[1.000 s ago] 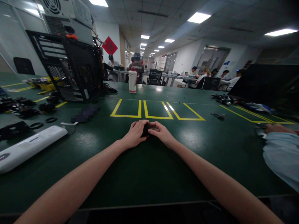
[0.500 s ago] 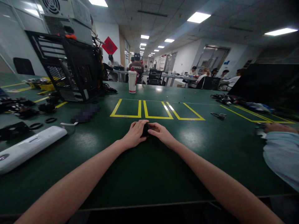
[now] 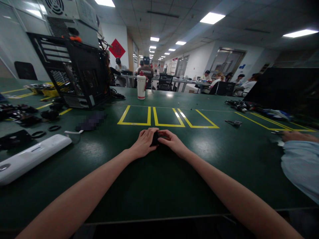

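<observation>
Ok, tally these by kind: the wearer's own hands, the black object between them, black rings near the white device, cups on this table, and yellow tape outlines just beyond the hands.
Left hand and right hand: 2
Black object: 1
Black rings: 2
Cup: 1
Yellow tape outlines: 3
Total: 9

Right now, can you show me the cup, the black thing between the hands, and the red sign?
Cup (image 3: 141,87): head view, middle of its white side.
Black thing (image 3: 155,139): head view, its uncovered part.
Red sign (image 3: 117,48): head view, its middle.
</observation>
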Action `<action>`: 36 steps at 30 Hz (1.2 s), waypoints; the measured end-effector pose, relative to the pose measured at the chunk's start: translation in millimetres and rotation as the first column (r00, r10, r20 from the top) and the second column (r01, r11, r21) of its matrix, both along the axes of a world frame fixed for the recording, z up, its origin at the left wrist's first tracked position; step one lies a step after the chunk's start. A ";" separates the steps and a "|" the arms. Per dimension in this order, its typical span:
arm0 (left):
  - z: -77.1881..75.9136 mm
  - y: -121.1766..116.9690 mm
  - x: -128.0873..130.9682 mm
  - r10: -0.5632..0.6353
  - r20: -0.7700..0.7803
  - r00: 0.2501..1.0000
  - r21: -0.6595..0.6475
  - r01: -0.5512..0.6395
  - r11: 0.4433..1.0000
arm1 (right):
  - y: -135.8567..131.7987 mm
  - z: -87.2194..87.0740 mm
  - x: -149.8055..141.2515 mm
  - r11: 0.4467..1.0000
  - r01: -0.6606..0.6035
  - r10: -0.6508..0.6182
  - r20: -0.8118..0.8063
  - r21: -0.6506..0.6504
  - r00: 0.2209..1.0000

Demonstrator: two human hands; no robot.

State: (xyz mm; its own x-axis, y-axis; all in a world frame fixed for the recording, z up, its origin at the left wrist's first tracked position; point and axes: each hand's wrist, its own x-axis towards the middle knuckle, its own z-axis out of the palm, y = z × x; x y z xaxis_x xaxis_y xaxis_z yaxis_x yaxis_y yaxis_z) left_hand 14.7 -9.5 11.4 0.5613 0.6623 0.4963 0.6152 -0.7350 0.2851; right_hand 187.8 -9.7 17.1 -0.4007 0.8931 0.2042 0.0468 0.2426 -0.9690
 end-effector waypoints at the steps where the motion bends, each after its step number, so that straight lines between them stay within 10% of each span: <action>1: -0.2 0.1 0.0 0.001 -0.001 1.000 0.004 -0.001 1.000 | 0.1 0.2 0.4 1.000 -0.006 0.006 0.012 -0.001 1.000; 36: -0.9 0.2 -0.7 -0.012 0.023 1.000 -0.003 0.012 1.000 | -1.1 -0.8 -2.7 0.999 0.007 -0.009 -0.054 -0.032 0.999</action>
State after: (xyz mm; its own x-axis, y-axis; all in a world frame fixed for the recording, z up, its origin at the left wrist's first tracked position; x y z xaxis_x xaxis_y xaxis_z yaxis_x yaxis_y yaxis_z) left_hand 14.0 -9.3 10.5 0.5580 0.6569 0.5071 0.5993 -0.7416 0.3013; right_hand 185.1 -10.8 16.3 -0.3828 0.9027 0.1964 -0.0038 0.2111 -0.9775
